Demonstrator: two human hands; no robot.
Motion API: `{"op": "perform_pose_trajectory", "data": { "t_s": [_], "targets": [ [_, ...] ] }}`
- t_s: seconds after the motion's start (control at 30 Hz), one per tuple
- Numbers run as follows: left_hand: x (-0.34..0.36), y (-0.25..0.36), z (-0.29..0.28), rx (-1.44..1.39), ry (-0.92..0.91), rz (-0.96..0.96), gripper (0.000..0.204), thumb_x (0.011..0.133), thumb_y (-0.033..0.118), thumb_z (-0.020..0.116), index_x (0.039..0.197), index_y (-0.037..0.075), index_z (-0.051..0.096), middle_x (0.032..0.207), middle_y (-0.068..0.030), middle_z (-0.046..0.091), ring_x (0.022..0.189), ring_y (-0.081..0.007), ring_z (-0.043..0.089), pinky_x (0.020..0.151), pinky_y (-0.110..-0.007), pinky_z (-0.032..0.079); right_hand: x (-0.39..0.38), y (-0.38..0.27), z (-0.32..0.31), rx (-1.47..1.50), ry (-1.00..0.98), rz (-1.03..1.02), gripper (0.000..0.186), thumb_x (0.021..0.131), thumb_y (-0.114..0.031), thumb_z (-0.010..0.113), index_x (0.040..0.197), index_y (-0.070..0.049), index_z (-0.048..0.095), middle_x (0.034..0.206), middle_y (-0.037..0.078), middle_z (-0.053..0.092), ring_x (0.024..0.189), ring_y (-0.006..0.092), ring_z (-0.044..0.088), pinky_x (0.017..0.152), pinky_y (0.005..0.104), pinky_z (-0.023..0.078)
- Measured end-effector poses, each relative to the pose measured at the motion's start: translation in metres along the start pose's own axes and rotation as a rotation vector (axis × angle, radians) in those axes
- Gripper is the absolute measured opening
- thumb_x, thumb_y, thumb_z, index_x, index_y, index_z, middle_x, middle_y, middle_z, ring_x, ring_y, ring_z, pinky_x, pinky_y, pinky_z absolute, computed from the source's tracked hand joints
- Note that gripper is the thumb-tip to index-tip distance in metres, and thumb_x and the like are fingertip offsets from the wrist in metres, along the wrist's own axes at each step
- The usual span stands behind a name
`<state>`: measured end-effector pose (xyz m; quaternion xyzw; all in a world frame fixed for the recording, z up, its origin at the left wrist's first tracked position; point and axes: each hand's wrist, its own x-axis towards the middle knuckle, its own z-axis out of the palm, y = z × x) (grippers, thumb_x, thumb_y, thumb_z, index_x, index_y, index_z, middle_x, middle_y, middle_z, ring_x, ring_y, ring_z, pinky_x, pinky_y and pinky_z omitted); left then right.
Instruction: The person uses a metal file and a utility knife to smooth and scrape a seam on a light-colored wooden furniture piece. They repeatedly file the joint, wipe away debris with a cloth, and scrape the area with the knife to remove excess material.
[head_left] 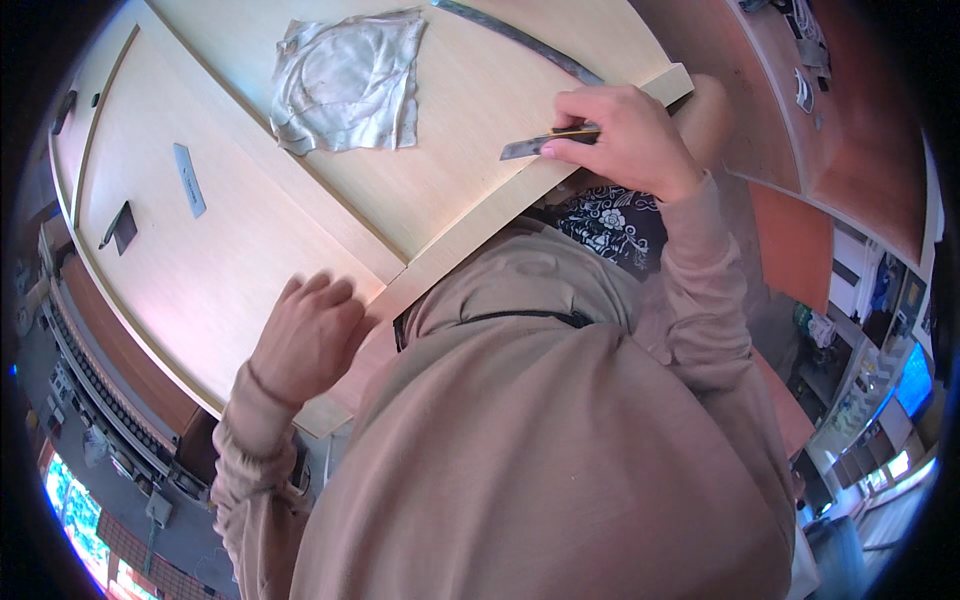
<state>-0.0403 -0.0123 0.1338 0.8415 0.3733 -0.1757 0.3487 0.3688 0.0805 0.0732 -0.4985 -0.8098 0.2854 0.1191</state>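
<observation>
At two o'clock, a knife is clamped in the right hand, blade pointing nine o'clock along the panel; left hand rests loosely curled.

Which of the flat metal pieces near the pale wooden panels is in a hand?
The short utility blade, pinched in the right hand at the panel's edge. The long curved strip and the small grey piece lie untouched.
</observation>
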Motion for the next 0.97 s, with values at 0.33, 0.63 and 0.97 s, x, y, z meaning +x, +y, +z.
{"op": "perform_pose_trajectory", "data": {
  "t_s": [0.33,0.63,0.97],
  "targets": [
    [0.052,0.017,-0.009,-0.427,0.549,-0.089,0.032,0.093,0.006,0.082,0.124,0.005,0.074,0.107,-0.015,0.071,0.101,-0.0363,0.072,0.091,-0.047,0.06,0.053,-0.006,0.013,-0.197,-0.322,-0.132,0.035,0.083,-0.037,0.088,0.089,-0.01,0.067,0.087,0.011,0.074,0.088,0.0396,0.073,0.073,0.0524,0.054],
    [0.15,0.004,0.028,-0.201,0.701,0.193,0.028,0.094,0.008,0.084,0.122,0.01,0.084,0.105,-0.0106,0.074,0.097,-0.0308,0.072,0.088,-0.042,0.061,0.032,0.006,-0.01,-0.065,-0.185,-0.004,0.035,0.086,-0.039,0.088,0.09,-0.009,0.071,0.085,0.012,0.074,0.082,0.0381,0.072,0.074,0.0475,0.056],
    [0.228,0.017,0.003,-0.143,0.551,0.366,0.005,0.096,0.007,0.077,0.1,0.009,0.079,0.096,-0.0119,0.074,0.097,-0.0354,0.071,0.101,-0.049,0.058,-0.041,0.006,-0.023,0.333,0.072,0.216,0.035,0.082,-0.037,0.095,0.096,-0.008,0.081,0.088,0.012,0.081,0.086,0.027,0.078,0.084,0.0443,0.058]
  ]
}}
